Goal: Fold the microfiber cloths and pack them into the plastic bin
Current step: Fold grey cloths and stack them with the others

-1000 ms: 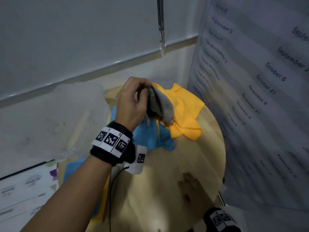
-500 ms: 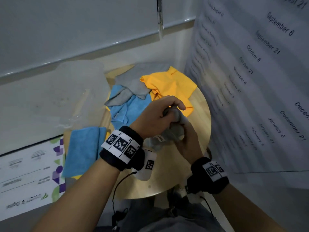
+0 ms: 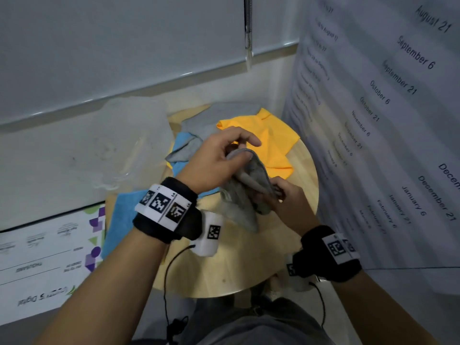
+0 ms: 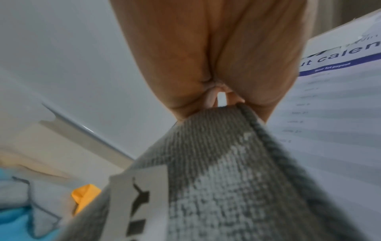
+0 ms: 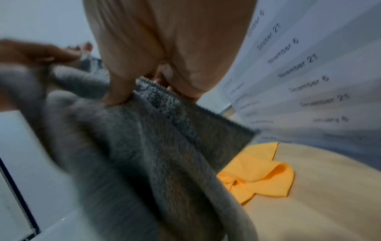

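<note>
Pinching the grey cloth [image 3: 245,185], left hand [image 3: 219,155] now joined by right hand [image 3: 286,197]; folding seems underway above the table [image 3: 249,265].

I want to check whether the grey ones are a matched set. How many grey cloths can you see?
2. One grey cloth is held bunched in both hands above the table. The other grey cloth lies at the table's far edge, partly over the blue one. More may be hidden underneath.
</note>
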`<state>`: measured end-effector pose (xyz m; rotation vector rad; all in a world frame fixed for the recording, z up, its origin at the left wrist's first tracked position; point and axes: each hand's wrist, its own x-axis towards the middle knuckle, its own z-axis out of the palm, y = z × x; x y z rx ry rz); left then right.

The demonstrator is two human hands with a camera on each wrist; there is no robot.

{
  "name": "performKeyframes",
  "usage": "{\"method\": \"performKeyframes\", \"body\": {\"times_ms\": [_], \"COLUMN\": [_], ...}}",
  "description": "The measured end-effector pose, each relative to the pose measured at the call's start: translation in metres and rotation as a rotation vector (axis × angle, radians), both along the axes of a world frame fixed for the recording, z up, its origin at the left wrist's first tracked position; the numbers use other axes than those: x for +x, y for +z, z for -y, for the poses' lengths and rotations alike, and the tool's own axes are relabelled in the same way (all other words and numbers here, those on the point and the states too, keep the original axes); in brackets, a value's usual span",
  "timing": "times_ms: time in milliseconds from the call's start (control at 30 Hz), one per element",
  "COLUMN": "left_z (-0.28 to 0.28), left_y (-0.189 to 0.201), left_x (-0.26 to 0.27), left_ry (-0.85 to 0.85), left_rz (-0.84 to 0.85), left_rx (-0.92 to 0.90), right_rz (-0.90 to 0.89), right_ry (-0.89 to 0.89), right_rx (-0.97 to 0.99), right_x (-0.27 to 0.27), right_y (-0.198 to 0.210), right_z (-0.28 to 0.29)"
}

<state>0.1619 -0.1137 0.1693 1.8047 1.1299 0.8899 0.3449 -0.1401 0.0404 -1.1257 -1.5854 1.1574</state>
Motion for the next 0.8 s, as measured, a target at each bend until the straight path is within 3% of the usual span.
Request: {"method": "performKeyframes", "body": {"times_ms": [200,400,533,667,800], "left_z": [-0.006,-0.007,-0.014,-0.011,0.006], "left_y": [-0.018,-0.036,-0.045,-0.052,-0.055], "left_x": [-0.043,-0.059,-0.066,-0.084,-0.101], "left_ry": [0.035,0.133,0.179,0.34,0.291], "left_rz": [-0.173,-0.416,-0.596,-0.57,-0.527], "left_rx": [-0.098,-0.148,-0.04,-0.035,-0.127], "right_rz": [0.163,0.314,0.356,0.405,0.58], "right_ry": [0.127,-0.002,-0.082,-0.137,-0.05], "right_rx": [-0.051,0.095,0.186,0.159,0.046], "right_x": [0.035,0.054,0.045,0.047,0.059], "right_y": [0.027,0.047,0.057,0.048,0.039], "right_z": [-0.02,-0.044,-0.053,-0.054,-0.052]}}
